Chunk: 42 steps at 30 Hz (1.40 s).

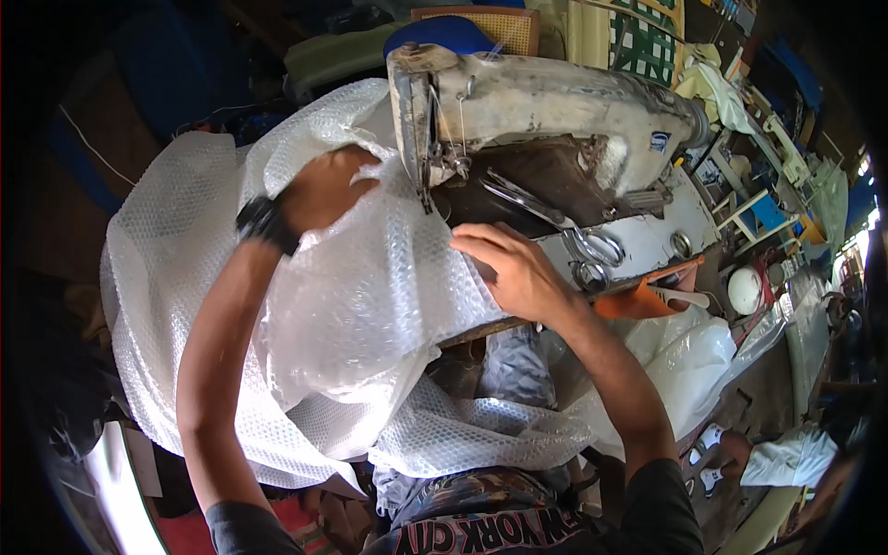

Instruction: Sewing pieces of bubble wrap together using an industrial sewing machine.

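Note:
A large sheet of clear bubble wrap [342,305] lies in folds across the sewing table and hangs over its front edge toward my lap. Its upper part passes under the needle end of a worn, pale sewing machine [546,97]. My left hand [326,190], with a black band at the wrist, rests on the wrap left of the needle, thumb and fingers apart. To the right of the needle, my right hand [518,271] lies with fingers stretched out along the wrap's edge; its palm side is hidden. Metal scissors [546,217] lie under the machine's arm.
An orange pouch [647,294] sits at the table's right edge, near a small metal ring [681,244]. More clear plastic sheeting [675,370] hangs below on the right. Another person's leg and white shorts [786,458] show at lower right. A cane-backed chair [504,28] stands behind the machine.

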Available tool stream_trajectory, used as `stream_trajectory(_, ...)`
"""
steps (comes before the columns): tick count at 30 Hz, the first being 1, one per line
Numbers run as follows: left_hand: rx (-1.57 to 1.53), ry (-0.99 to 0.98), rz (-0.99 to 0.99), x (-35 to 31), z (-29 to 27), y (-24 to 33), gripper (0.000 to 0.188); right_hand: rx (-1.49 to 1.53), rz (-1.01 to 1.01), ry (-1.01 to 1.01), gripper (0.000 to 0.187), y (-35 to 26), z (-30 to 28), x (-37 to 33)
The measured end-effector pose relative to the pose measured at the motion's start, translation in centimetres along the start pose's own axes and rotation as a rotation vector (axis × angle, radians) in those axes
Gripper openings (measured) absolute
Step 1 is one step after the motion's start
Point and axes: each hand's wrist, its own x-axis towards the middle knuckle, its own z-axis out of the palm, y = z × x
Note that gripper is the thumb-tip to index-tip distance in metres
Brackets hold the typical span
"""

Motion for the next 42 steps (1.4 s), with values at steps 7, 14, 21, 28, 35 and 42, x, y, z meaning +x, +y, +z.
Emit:
stream_trajectory(7, -0.014, 0.109, 0.251, -11.2, 3.0, 13.9, 0.027, 0.013, -0.019, 0.13, 0.04, -3.2, -1.0, -4.4)
stream_trajectory(14, 0.198, 0.224, 0.278, -10.5, 6.7, 14.4, 0.016, -0.009, -0.1, 0.213, 0.025, -2.9, -0.2, -5.3)
stream_trajectory(21, 0.139, 0.311, 0.283, -9.8, 6.1, 15.3, 0.012, -0.102, -0.109, 0.273, 0.016, -3.7, -0.3, -5.4)
stream_trajectory(28, 0.112, 0.253, 0.316, -9.8, 6.6, 15.4, 0.013, -0.148, -0.228, 0.203, 0.017, -3.3, -0.5, -4.5)
stream_trajectory(35, -0.12, 0.36, 0.084, -4.2, 5.9, 9.0, 0.018, -0.026, -0.125, 0.167, 0.024, -3.4, 0.0, -4.5)
stream_trajectory(42, -0.155, 0.033, 0.047, 2.7, 6.8, -1.2, 0.024, 0.005, -0.196, 0.052, 0.018, -4.0, -0.6, -3.1)
